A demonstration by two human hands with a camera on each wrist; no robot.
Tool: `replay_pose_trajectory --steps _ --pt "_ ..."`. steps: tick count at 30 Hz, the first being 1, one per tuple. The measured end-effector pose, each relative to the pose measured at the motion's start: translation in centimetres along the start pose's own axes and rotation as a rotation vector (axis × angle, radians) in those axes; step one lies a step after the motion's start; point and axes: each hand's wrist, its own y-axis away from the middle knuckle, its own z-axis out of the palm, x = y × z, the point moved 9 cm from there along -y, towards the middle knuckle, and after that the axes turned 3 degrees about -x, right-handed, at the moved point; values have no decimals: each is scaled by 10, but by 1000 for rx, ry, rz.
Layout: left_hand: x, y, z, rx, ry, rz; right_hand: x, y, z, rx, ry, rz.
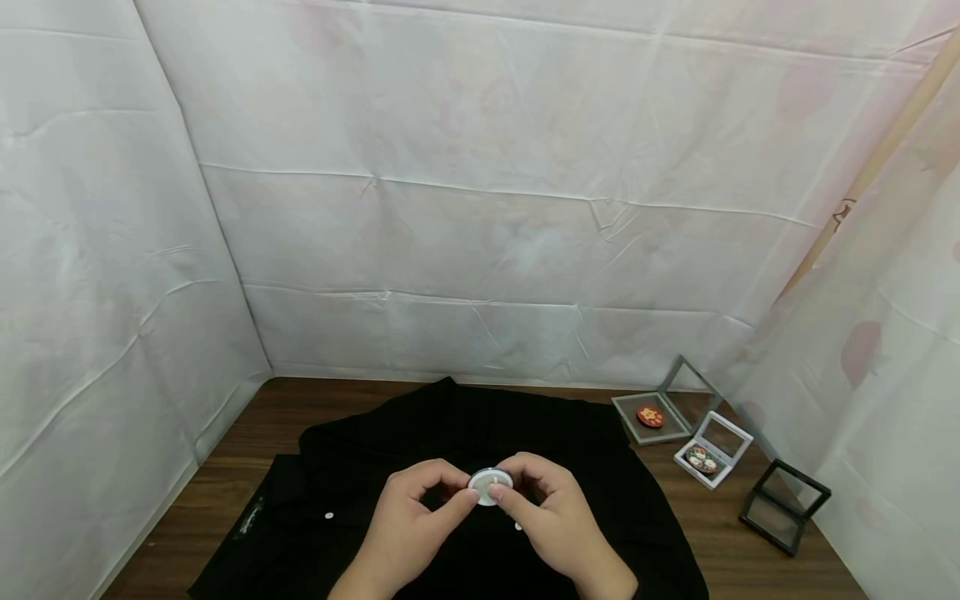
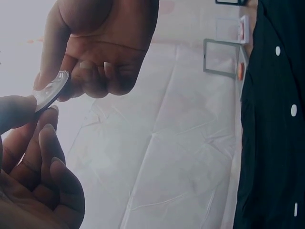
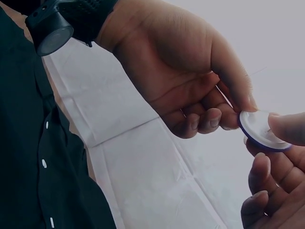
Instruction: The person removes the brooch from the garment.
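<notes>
Above a black shirt with white buttons, both hands hold one small round badge. Its pale back faces up, a small raised fitting at the middle, and a dark blue rim shows in the right wrist view. The left hand pinches the badge's left edge between thumb and fingertips. Opposite it, the right hand grips the other edge, its thumb lying over the back near the fitting. The badge's front is turned away and hidden.
On the brown wooden table, to the right, stand three open hinged cases: a grey one with a red-orange badge, a white one with a patterned round piece, and a black one. Pale curtains surround the table.
</notes>
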Motion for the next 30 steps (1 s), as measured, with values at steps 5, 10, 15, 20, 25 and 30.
replay_pose_trajectory --steps 5,10,15,20,25,30 --pt "-1 1 -1 1 -8 -32 0 0 1 -23 -4 8" --pt "-3 2 -2 27 -26 -29 0 1 3 -29 7 26" --pt "1 2 -2 62 -57 44 4 1 3 -66 22 84" --pt "10 4 1 84 -98 121 12 4 0 -113 13 214" --pt "24 6 1 103 -182 285 10 4 -2 -201 19 239" --pt "37 11 2 102 -273 473 0 -6 -2 -358 23 188"
